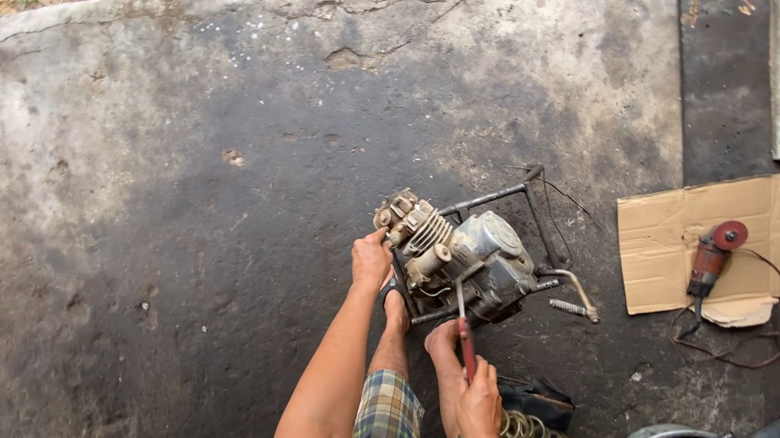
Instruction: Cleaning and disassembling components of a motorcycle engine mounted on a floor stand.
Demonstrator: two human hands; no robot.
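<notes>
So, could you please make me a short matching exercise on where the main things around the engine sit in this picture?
Things:
1. left hand
2. right hand
3. angle grinder
4. coiled spring

Places:
A. on the cardboard sheet
B. on the engine top
C. bottom edge, by the right hand
D. gripping a red-handled tool

Pairs: 1-B, 2-D, 3-A, 4-C

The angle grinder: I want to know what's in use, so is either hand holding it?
No. The angle grinder lies untouched on the cardboard, while the right hand holds a red-handled tool and the left hand touches the engine.
</notes>
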